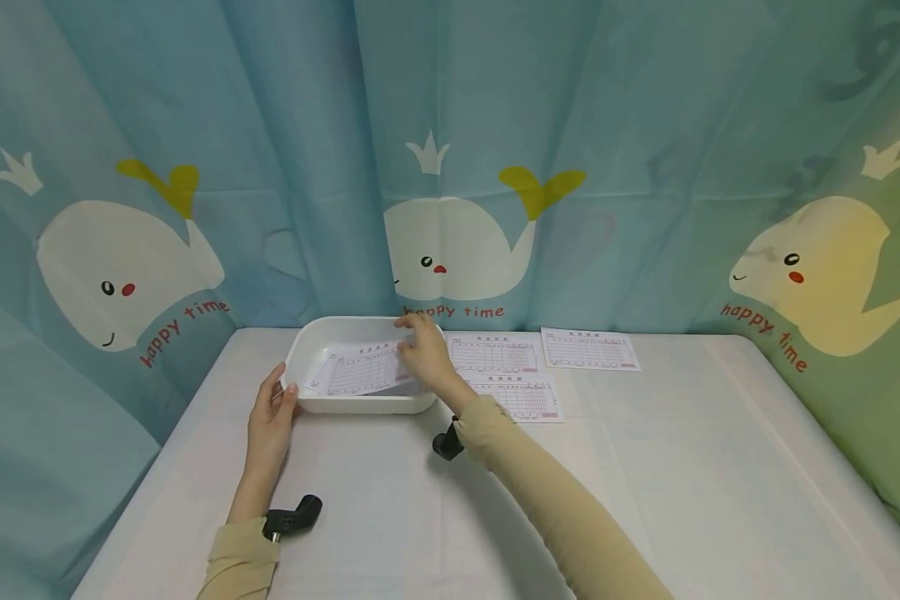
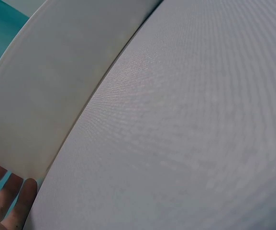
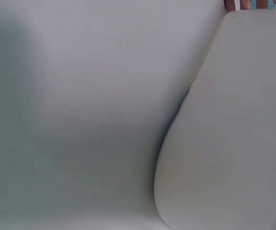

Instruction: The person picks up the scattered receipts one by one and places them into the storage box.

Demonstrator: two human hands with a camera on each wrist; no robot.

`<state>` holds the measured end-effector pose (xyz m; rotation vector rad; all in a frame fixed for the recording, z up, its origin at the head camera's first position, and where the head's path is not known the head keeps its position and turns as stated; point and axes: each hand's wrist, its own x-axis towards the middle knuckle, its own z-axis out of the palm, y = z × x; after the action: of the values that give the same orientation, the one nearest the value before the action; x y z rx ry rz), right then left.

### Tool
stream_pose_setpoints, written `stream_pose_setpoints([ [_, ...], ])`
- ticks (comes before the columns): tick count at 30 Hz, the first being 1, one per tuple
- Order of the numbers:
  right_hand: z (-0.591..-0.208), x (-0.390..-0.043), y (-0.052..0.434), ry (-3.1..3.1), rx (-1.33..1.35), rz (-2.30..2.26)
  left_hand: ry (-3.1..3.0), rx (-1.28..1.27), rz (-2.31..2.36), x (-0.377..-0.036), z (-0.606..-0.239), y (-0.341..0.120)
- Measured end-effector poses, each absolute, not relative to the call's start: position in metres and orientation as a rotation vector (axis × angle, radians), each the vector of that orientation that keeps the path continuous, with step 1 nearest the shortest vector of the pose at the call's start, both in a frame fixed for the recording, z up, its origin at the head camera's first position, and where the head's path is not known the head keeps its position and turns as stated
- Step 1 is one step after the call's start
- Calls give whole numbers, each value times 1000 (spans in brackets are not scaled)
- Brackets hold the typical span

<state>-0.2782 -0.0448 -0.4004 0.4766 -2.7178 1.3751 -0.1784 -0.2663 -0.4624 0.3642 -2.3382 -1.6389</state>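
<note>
While the left hand (image 1: 270, 418) grasps the left end of one tray (image 1: 367, 406), left of frame centre, the right hand (image 1: 427, 357) is over its right end; its grip cannot be determined. At least two slips (image 1: 363, 371) lie inside; three others lie on one table (image 1: 720, 467), right of centre.

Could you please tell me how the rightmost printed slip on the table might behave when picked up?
The printed slip looks like thin paper, so it is probably light and floppy. Lying flat on the white table, it may slide before an edge lifts. Being flat, it seems unlikely to roll.
</note>
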Motion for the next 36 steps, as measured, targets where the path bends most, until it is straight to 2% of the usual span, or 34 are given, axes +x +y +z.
stream_pose_setpoints([
  [18, -397, -280, -8, -2635, 445, 1445, -2299, 361, -1688, -176, -459, -265],
  [36, -398, -259, 53, -2647, 456, 1314, -2296, 360, -1665, -176, -459, -263],
])
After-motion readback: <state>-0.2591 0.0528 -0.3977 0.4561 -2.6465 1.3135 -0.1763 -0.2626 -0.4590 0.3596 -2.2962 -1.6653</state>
